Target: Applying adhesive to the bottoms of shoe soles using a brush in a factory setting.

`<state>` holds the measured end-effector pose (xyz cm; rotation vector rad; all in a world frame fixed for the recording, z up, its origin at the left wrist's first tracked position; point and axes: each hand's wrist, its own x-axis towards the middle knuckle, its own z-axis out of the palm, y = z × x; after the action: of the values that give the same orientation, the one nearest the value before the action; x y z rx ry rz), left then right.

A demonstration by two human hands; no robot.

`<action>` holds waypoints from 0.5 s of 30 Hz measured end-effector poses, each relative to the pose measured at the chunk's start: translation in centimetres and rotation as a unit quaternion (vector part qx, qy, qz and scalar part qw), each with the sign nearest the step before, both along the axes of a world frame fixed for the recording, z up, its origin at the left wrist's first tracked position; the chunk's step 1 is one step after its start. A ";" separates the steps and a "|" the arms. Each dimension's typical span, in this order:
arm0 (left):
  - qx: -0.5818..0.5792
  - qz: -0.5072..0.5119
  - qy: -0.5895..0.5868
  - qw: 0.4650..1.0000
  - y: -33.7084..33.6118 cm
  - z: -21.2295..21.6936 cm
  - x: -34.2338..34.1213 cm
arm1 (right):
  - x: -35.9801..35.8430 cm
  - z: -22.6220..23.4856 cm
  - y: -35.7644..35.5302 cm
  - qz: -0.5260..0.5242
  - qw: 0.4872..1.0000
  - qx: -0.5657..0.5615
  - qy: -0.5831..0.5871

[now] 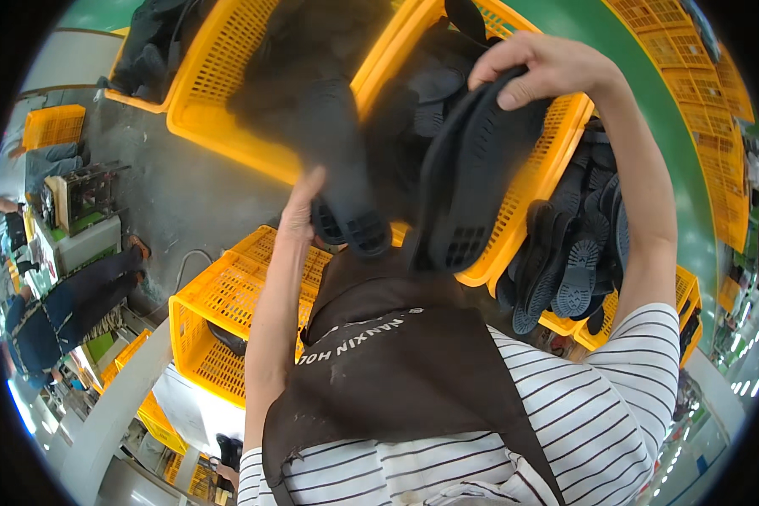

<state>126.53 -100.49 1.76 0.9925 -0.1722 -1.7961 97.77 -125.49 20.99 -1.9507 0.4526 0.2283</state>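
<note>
A single fisheye view from a camera worn on the person's head looks steeply down the wearer's own front, very close to the striped shirt and brown apron (396, 371). Raised forearms fill the middle. Yellow crates (219, 76) and grey floor (185, 194) curve toward the dark round rim.

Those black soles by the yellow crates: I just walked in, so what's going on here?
A person in a striped shirt and brown apron is handling black rubber shoe soles. The right hand grips one sole by its upper end; the left hand touches another sole. More soles fill the yellow crates behind.
</note>
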 end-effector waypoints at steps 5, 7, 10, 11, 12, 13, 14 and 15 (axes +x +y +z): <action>-0.016 -0.033 0.015 0.999 0.7 1.8 -2.0 | 7.3 -3.3 0.6 0.044 0.997 -0.050 -0.030; -0.015 -0.036 0.037 0.999 1.6 3.8 -2.8 | 9.8 -4.6 2.3 0.027 0.996 -0.077 -0.030; -0.008 -0.037 -0.010 0.999 3.4 1.9 -2.4 | 11.4 -5.6 5.0 -0.087 0.983 -0.143 -0.075; -0.011 -0.027 -0.002 1.000 3.9 0.9 -2.2 | 11.8 -5.5 5.6 -0.116 0.977 -0.146 -0.102; -0.011 -0.033 0.000 0.999 4.3 -0.1 -1.9 | 12.6 -6.1 5.4 -0.117 0.979 -0.094 -0.140; -0.030 -0.024 0.038 0.999 5.0 -0.8 -1.4 | 13.6 -5.6 5.7 -0.101 0.984 -0.046 -0.143; -0.052 -0.022 0.079 0.995 4.6 -0.4 -1.6 | 14.1 -5.6 6.2 -0.093 0.981 -0.071 -0.157; -0.051 -0.032 0.083 0.995 4.8 0.3 -1.9 | 14.8 -5.5 6.7 -0.084 0.977 -0.096 -0.172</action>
<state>124.63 -95.65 2.05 0.7687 -0.1920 -1.9000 112.57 -118.78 15.47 -2.0740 0.4190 -0.2694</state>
